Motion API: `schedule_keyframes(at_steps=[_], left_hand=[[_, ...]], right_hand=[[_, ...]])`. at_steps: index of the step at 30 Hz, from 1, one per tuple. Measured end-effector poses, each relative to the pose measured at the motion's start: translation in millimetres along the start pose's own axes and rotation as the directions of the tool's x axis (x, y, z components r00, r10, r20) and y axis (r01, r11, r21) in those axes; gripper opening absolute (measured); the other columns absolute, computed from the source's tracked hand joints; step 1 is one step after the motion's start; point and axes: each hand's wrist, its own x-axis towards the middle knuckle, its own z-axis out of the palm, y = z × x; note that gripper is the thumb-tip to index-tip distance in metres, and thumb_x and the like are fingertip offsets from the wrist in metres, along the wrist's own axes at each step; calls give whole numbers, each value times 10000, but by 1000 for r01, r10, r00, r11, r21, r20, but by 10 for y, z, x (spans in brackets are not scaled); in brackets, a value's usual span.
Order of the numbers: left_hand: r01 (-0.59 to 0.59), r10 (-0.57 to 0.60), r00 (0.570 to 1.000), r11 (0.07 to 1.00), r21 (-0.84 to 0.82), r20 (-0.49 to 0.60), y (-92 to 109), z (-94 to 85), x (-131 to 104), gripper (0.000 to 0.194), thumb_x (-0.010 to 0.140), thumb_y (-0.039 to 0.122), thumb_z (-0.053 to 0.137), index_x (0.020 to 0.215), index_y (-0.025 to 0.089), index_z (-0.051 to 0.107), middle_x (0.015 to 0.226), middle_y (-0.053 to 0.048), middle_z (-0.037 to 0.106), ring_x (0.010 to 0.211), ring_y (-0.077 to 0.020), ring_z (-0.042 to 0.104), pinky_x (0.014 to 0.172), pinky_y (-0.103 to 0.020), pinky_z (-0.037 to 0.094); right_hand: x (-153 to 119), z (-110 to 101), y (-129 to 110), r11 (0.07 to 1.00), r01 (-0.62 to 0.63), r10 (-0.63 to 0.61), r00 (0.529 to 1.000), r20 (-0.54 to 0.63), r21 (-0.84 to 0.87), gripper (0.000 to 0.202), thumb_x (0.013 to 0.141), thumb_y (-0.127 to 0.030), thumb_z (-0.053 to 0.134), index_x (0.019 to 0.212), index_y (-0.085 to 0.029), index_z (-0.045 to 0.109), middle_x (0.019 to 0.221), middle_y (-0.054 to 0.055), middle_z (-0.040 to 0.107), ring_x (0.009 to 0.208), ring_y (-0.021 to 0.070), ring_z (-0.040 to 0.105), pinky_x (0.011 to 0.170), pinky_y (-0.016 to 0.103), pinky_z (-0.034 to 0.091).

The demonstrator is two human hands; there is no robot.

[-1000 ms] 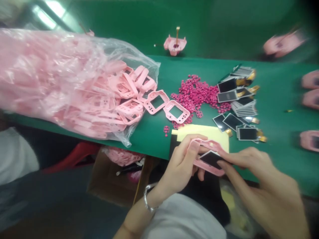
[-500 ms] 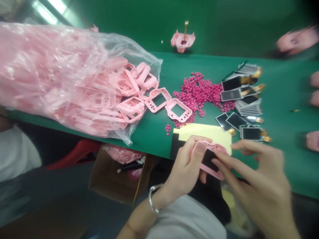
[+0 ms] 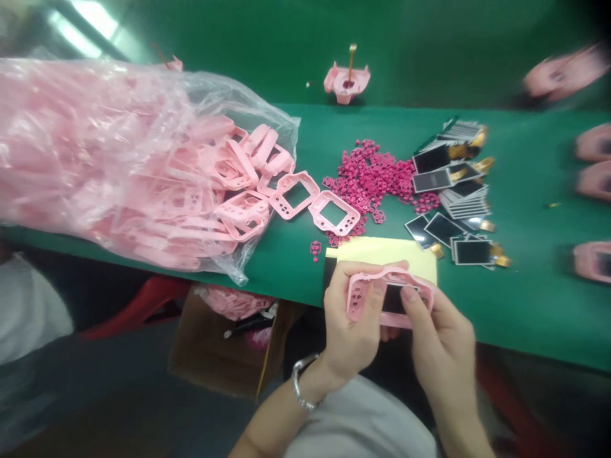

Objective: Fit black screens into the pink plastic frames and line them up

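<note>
The left hand (image 3: 352, 327), wearing a silver bracelet (image 3: 298, 381) at its wrist, and the right hand (image 3: 442, 343) are holding one pink shell (image 3: 395, 320) between them, just in front of the worktop (image 3: 539, 299)'s near edge. The left hand is pinching the shell's left end, its thumb lying across the inside and its fingers wrapping the far side. The right hand is gripping the right end, its thumb pressing on the dark screen (image 3: 392, 300) sitting in the shell's opening. The screen is lying between the two thumbs.

Below the near edge, left of the hands, a cardboard box (image 3: 214, 362) is holding pink pieces. Directly beyond the shell, a yellow pad (image 3: 382, 251) is resting along the near edge, the fingers partly overlapping it. A small magenta button piece (image 3: 316, 249) is lying just left of the pad.

Farther in, two empty shells (image 3: 329, 225) are lying side by side, near a heap of magenta buttons (image 3: 377, 178). Right of that heap, loose screens (image 3: 472, 252) are spreading toward the far edge. A clear plastic bag (image 3: 214, 92) full of pink shells is covering the worktop's left end.

Past the far edge, a pink part (image 3: 346, 83) is standing with a ribbon rising from it.
</note>
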Motion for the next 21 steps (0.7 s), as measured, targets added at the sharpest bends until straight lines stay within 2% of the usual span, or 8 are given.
schedule_keyframes(at_steps=[2, 4, 10, 11, 13, 15, 18, 21], left_hand=[[-103, 103, 995, 995, 12, 5, -20, -14, -14, 130, 1033, 306, 621, 980, 207, 556, 969, -63, 809, 392, -43, 566, 378, -143, 457], [-147, 147, 989, 989, 28, 20, -33, -40, -32, 85, 1040, 269, 608, 993, 210, 570, 964, -51, 810, 403, -38, 579, 389, -129, 463], [-31, 33, 998, 999, -30, 58, -83, -152, -101, 88, 1049, 300, 589, 1023, 216, 597, 954, -41, 797, 414, -41, 582, 400, -133, 472], [-17, 19, 998, 999, -36, 54, -95, -174, -104, 99, 1048, 312, 586, 1026, 216, 598, 950, -41, 793, 427, -50, 595, 405, -142, 481], [-22, 22, 1000, 999, -30, -21, -119, -224, -92, 116, 1037, 327, 598, 1026, 211, 596, 934, -37, 779, 435, -60, 604, 386, -144, 469], [-33, 31, 990, 999, -10, -140, -140, -277, -53, 135, 1017, 335, 625, 1033, 205, 592, 918, -28, 759, 429, -63, 601, 354, -140, 448], [0, -7, 982, 999, -35, -190, -180, -338, 27, 153, 999, 340, 635, 1028, 197, 590, 886, -15, 734, 425, -73, 599, 345, -157, 471], [45, -53, 990, 997, -67, -128, -245, -344, 85, 153, 1007, 347, 608, 1018, 195, 587, 905, -20, 733, 439, -80, 610, 360, -174, 498]], right_hand=[[-46, 62, -73, 987, -143, 145, 989, -26, 74, 260, 1038, -377, 588, 1011, -189, 765, 526, -53, 564, 433, 90, 526, 425, 189, 433], [-100, 95, -123, 971, -213, 217, 976, -24, 107, 263, 1032, -392, 597, 1009, -182, 754, 529, -53, 548, 443, 94, 522, 442, 202, 431], [-131, 72, -80, 948, -266, 261, 964, 50, 177, 259, 1001, -435, 634, 1054, -203, 738, 612, -29, 603, 496, 120, 553, 460, 231, 446], [-105, 37, -38, 955, -239, 228, 970, 79, 175, 277, 1013, -447, 608, 1079, -211, 738, 668, -11, 639, 538, 134, 582, 481, 243, 465], [-31, -71, 78, 992, -87, 79, 993, 83, 94, 317, 1052, -443, 520, 1107, -225, 744, 763, 15, 683, 617, 151, 617, 544, 263, 493], [60, -206, 221, 980, 134, -130, 991, 37, -148, 301, 1065, -387, 500, 1101, -225, 751, 877, 34, 717, 698, 150, 638, 639, 274, 512], [174, -358, 423, 753, 392, -398, 911, 109, -528, 200, 1025, -279, 602, 1139, -202, 748, 1032, 62, 725, 871, 167, 667, 801, 297, 510], [217, -387, 540, 589, 523, -480, 839, 254, -616, 234, 1007, -229, 640, 1211, -162, 732, 1038, 85, 697, 928, 185, 657, 845, 315, 499]])
